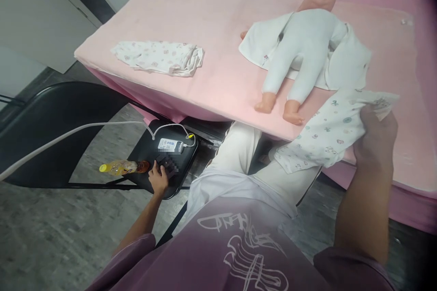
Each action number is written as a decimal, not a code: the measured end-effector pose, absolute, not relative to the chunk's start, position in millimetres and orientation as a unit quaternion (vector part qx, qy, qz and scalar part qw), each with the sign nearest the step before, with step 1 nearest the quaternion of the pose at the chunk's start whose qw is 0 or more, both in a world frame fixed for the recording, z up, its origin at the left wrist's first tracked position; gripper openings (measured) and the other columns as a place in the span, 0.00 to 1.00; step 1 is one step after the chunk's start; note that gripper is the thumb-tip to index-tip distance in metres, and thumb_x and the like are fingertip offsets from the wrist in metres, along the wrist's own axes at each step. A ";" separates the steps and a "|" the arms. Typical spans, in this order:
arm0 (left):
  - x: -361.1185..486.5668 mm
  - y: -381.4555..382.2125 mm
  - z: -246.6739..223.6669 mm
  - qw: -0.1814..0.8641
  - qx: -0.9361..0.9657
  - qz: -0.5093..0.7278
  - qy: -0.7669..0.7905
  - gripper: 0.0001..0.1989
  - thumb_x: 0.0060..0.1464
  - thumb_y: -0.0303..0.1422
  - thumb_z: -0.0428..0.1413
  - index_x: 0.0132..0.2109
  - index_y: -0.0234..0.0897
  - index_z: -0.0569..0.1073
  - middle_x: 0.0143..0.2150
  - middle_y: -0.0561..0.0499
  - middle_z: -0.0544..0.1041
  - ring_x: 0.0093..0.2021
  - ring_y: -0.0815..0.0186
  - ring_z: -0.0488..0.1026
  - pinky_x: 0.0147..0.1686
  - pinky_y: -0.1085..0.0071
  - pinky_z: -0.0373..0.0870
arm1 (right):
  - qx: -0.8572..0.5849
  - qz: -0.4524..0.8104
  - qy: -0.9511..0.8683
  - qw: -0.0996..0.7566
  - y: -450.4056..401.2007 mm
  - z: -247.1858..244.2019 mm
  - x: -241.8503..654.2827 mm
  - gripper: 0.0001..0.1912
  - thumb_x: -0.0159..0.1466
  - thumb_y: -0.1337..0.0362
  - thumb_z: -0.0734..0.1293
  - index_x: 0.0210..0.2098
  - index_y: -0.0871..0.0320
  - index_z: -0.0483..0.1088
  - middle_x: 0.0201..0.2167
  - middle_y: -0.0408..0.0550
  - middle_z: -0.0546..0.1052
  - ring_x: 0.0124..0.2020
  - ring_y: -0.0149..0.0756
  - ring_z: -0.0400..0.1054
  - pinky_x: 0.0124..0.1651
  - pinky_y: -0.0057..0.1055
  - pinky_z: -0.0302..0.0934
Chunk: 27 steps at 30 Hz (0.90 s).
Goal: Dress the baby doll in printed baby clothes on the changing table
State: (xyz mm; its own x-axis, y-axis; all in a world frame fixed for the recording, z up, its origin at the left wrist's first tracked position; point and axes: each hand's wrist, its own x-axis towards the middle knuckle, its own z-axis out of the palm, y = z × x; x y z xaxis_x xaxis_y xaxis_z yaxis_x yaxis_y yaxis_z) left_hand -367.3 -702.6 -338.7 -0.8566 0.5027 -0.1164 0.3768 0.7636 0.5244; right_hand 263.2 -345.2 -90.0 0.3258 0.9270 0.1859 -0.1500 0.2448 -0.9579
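Note:
My right hand (376,134) is closed on one end of a white printed baby garment (329,129), which hangs over the bed's front edge and onto my lap; its exact kind is unclear. On the black chair seat, my left hand (159,178) has its fingers bent at the edge of a dark, pixelated object (170,163) that I cannot identify. A baby doll (309,36) in a white suit lies on its back, feet toward me. Beneath it, an open white top (351,61) is spread out to both sides.
A folded printed garment (160,58) lies at the left on the pink padded table (218,22). A white power bank (169,145) with cables and a yellow-capped bottle (123,168) rest on the chair seat (145,141). A black chair back (58,132) stands at left.

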 end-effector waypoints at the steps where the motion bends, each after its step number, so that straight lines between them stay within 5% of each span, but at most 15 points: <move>1: -366.9 -700.9 -338.2 0.125 0.241 0.240 0.932 0.37 0.76 0.47 0.49 0.82 0.31 0.63 0.69 0.28 0.71 0.74 0.38 0.67 0.78 0.40 0.57 | -0.466 0.404 -0.418 0.667 -345.6 -89.9 263.0 0.28 0.51 0.56 0.86 0.49 0.59 0.85 0.53 0.54 0.86 0.60 0.48 0.80 0.70 0.45 0.75; 7: -368.5 -696.7 -337.1 0.134 0.235 0.192 0.943 0.37 0.76 0.49 0.47 0.82 0.35 0.65 0.70 0.26 0.67 0.72 0.33 0.68 0.75 0.37 0.62 | -0.471 0.397 -0.421 0.666 -345.9 -88.5 261.2 0.25 0.51 0.56 0.85 0.47 0.57 0.85 0.51 0.52 0.86 0.64 0.53 0.79 0.71 0.54 0.74; 14: -375.6 -695.7 -339.8 0.144 0.226 0.192 0.944 0.37 0.76 0.49 0.48 0.83 0.36 0.63 0.70 0.28 0.67 0.71 0.36 0.69 0.75 0.39 0.61 | -0.471 0.401 -0.424 0.662 -346.8 -87.5 261.3 0.28 0.52 0.55 0.86 0.50 0.57 0.86 0.52 0.52 0.86 0.62 0.50 0.79 0.71 0.52 0.74; 24: -373.2 -706.4 -346.5 0.142 0.225 0.214 0.940 0.44 0.74 0.48 0.53 0.83 0.21 0.56 0.73 0.23 0.66 0.77 0.39 0.65 0.81 0.47 0.56 | -0.451 0.408 -0.432 0.666 -346.4 -88.4 262.3 0.30 0.54 0.56 0.86 0.53 0.60 0.86 0.54 0.53 0.86 0.59 0.46 0.80 0.76 0.45 0.69; 27: -373.2 -708.1 -346.4 0.144 0.230 0.215 0.938 0.42 0.75 0.48 0.52 0.83 0.24 0.58 0.73 0.25 0.66 0.76 0.40 0.66 0.80 0.46 0.58 | -0.451 0.406 -0.433 0.667 -345.9 -90.3 264.1 0.30 0.53 0.55 0.86 0.53 0.59 0.85 0.54 0.54 0.85 0.60 0.47 0.80 0.73 0.47 0.71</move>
State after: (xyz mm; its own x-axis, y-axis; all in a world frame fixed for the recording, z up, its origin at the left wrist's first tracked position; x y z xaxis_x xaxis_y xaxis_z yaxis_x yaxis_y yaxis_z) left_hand -373.2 -708.1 -346.4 -0.8527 0.4931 -0.1723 0.3689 0.8021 0.4695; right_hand 264.1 -345.9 -90.3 0.2957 0.9316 0.2116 -0.1505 0.2642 -0.9527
